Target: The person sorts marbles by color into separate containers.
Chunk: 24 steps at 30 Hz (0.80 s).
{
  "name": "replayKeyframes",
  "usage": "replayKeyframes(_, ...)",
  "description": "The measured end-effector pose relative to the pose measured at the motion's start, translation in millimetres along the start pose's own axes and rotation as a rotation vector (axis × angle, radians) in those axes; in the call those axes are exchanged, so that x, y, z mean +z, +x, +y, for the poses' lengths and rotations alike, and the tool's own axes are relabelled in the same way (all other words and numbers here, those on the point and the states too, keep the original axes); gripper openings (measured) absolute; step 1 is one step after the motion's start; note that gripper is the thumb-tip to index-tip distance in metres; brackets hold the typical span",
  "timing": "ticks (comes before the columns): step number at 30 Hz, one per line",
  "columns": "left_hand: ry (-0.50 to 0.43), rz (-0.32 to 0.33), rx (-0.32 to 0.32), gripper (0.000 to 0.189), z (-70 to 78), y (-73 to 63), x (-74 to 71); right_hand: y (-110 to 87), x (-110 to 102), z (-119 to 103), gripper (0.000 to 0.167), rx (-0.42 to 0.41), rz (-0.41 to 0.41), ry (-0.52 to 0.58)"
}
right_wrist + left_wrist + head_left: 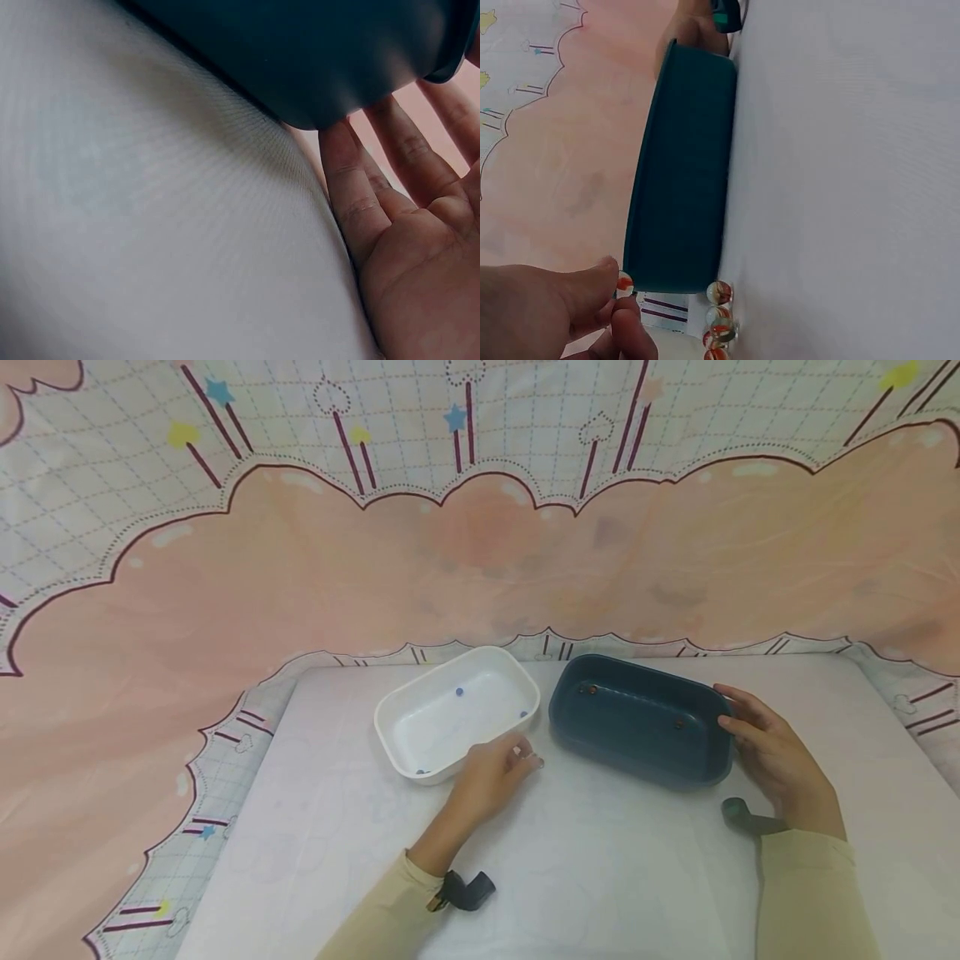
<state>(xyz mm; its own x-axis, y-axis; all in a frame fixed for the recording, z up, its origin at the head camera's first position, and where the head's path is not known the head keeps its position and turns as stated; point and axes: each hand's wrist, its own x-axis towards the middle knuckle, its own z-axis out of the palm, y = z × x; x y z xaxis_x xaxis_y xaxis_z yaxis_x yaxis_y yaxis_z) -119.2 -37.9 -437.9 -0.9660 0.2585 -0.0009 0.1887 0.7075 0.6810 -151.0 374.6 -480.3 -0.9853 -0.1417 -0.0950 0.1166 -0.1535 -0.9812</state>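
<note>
My left hand (pixel 491 772) pinches a marble (pixel 625 284) with an orange swirl between thumb and fingertips, in front of the white tub's right corner. Several similar marbles (pixel 719 292) lie clustered on the white surface in the left wrist view, by the end of the dark blue tub (pixel 682 172). My right hand (pixel 780 760) grips that tub's right end, thumb at the rim and fingers against the outside wall (pixel 352 60). Inside it are a few brownish marbles (pixel 678 724). The white tub (pixel 382 718) holds a few blue marbles (pixel 460 692).
Both tubs stand side by side near the back edge of the white-covered table (pixel 600 877). Behind it hangs a peach and white patterned cloth (pixel 480 568). A dark wrist-worn device (pixel 468 892) sits at the left cuff, another (pixel 742 817) by the right wrist.
</note>
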Motion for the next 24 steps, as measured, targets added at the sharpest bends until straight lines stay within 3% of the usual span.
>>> replayKeyframes(14, -0.068, -0.009, 0.054, 0.012, 20.1, 15.5, -2.5, 0.2, 2, -4, 0.059, 0.031, 0.030, -0.018)
replayKeyframes(24, -0.096, 0.005, 0.089, 0.017, 29.2, 28.5, 0.4, 0.1, 2, -1, 0.057, -0.007, 0.002, -0.013)
